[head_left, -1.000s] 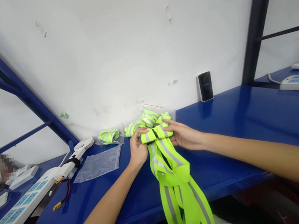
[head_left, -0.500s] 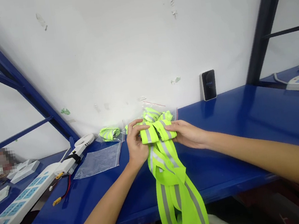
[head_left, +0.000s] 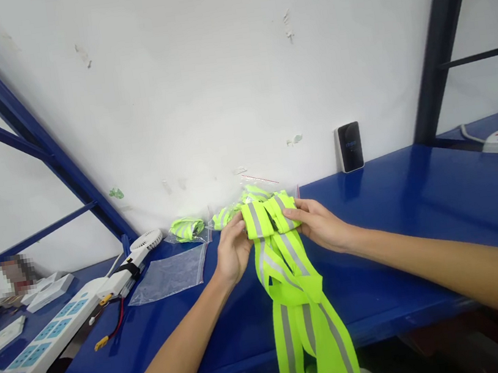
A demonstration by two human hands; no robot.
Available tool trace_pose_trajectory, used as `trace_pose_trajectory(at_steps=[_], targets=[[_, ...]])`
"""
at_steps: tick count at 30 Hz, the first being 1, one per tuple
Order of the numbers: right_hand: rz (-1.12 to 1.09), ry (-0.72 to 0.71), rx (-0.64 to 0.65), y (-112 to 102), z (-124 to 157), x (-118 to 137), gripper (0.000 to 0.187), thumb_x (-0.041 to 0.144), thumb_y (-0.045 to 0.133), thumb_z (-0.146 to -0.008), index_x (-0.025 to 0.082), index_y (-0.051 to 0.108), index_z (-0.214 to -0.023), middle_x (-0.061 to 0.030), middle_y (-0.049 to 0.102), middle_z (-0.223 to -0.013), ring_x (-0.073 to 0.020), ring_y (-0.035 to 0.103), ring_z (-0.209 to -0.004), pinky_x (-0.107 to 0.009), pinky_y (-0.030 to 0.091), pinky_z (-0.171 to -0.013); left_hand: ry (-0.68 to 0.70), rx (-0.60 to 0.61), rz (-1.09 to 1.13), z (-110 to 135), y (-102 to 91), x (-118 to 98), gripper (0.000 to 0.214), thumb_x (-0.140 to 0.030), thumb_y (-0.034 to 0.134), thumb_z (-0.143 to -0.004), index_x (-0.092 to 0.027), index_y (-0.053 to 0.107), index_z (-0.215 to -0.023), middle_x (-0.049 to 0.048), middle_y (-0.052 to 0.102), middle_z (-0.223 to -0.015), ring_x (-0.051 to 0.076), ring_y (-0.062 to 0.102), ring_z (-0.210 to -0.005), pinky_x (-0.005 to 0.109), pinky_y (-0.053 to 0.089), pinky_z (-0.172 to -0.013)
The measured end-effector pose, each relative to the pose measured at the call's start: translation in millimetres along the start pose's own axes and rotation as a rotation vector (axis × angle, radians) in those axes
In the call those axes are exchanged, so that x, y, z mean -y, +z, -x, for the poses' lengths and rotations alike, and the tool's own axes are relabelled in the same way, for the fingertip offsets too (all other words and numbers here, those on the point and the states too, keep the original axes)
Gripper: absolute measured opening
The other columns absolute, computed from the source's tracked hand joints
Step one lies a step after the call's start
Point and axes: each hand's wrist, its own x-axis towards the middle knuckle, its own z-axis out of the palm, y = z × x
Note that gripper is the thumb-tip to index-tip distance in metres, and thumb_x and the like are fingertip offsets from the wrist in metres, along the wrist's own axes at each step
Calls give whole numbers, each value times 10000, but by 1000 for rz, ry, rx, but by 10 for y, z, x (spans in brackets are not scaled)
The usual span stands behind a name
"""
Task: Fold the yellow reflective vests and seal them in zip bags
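Neon-yellow reflective straps [head_left: 287, 261] with grey stripes are gathered between my hands. Their upper ends are folded into two flat bundles, and long loops hang down over the table's front edge. My left hand [head_left: 234, 249] grips the left bundle at its side, fingertips partly hidden behind it. My right hand [head_left: 321, 222] pinches the right bundle, thumb on its front face. Just beyond my hands, clear bags with folded reflective straps [head_left: 226, 215] lie against the wall. Another bagged strap bundle [head_left: 187, 228] is further left, with a flat clear zip bag [head_left: 169, 276] in front of it.
A white power strip [head_left: 52, 337], a small fan [head_left: 146, 240] and a cable with yellow connectors [head_left: 111, 329] lie on the left of the blue table [head_left: 403, 226]. A phone-like device [head_left: 350, 147] leans on the wall. Part of another person shows at far left.
My left hand's fingers have shifted off the front of the left bundle toward its side. Both hands still hold the straps, and the view has moved slightly.
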Motion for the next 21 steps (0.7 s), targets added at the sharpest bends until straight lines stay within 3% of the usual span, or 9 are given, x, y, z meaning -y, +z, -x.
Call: trace_pose_trajectory(at_steps=[6,10,14,17,21], targets=[[283,-177,45,-49,-7,-58,398,363,706,-816,218,605,-1173,-69,662,-1193,-264,620,-1094,-406,493,-957,48,-28,-217,-13,-59,149,443,-342,749,-768,-187,599,-1156,90,676,-1188,288,613,-1150,394,490,-971],[144,-68,49,-26,-10,-109,449,340,682,-839,272,526,-1255,-40,632,-1240,-235,610,-1129,-397,492,-980,91,-42,-254,-56,-98,174,436,-351,776,-740,-172,617,-1105,102,685,-1164,284,642,-1097,384,519,-925],[-1,43,45,15,11,-146,533,306,717,-814,315,463,-1283,-21,637,-1206,-220,618,-1122,-376,543,-906,31,-63,-175,-55,-102,194,443,-327,802,-710,-157,648,-1089,101,717,-1076,284,682,-1003,386,549,-866],[-58,41,25,38,21,-141,566,305,751,-780,312,476,-1274,-26,643,-1195,-217,633,-1093,-369,562,-876,-19,-92,-72,-31,-75,220,425,-307,807,-705,-158,671,-1079,94,727,-1055,280,693,-972,386,551,-856],[15,20,-11,27,13,-88,544,297,802,-710,251,558,-1194,-49,680,-1120,-225,681,-949,-352,589,-756,-12,-68,-56,-10,-51,225,408,-317,768,-757,-171,667,-1125,96,703,-1156,270,656,-1077,369,512,-931]])
